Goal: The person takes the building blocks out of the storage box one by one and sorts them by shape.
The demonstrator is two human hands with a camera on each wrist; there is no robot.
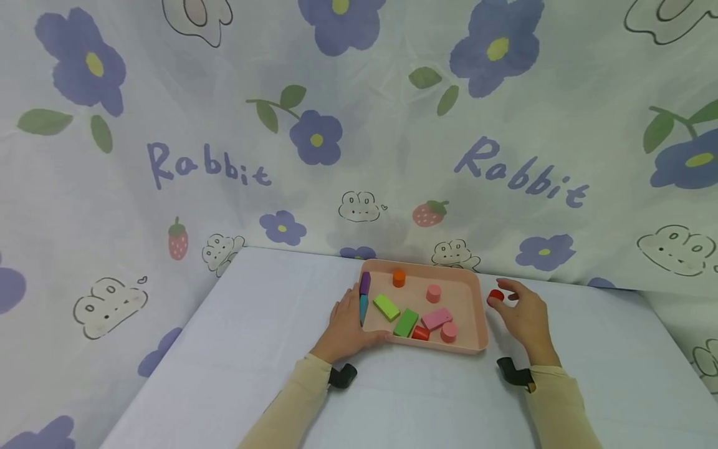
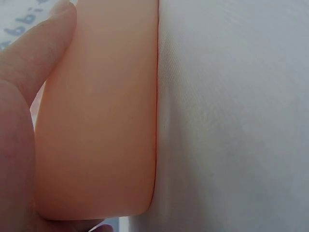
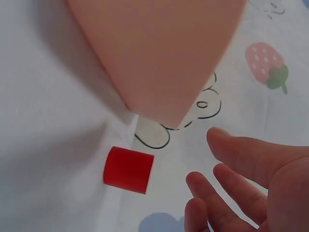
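Note:
My left hand [image 1: 346, 328] grips the front left corner of a shallow pink tray [image 1: 481, 312], thumb along the front side and fingers along the left side. The left wrist view shows the tray's outer wall [image 2: 101, 111] close up, resting against the white cloth. Past the tray's right side stands a red cylinder block [image 3: 128, 170] on the table. My right hand [image 1: 524, 315] is beside it, thumb and fingers spread and curved. In the right wrist view a gap separates the fingertips from the red cylinder, and nothing is between them.
Inside the tray lie an orange cylinder [image 1: 399, 278], pink cylinders [image 1: 434, 293], a lime block [image 1: 386, 307], a green block [image 1: 406, 322], a pink block [image 1: 436, 318], a red piece [image 1: 421, 333], and purple [image 1: 365, 282] and blue [image 1: 363, 307] pieces. A printed cloth backdrop [image 1: 359, 168] hangs behind.

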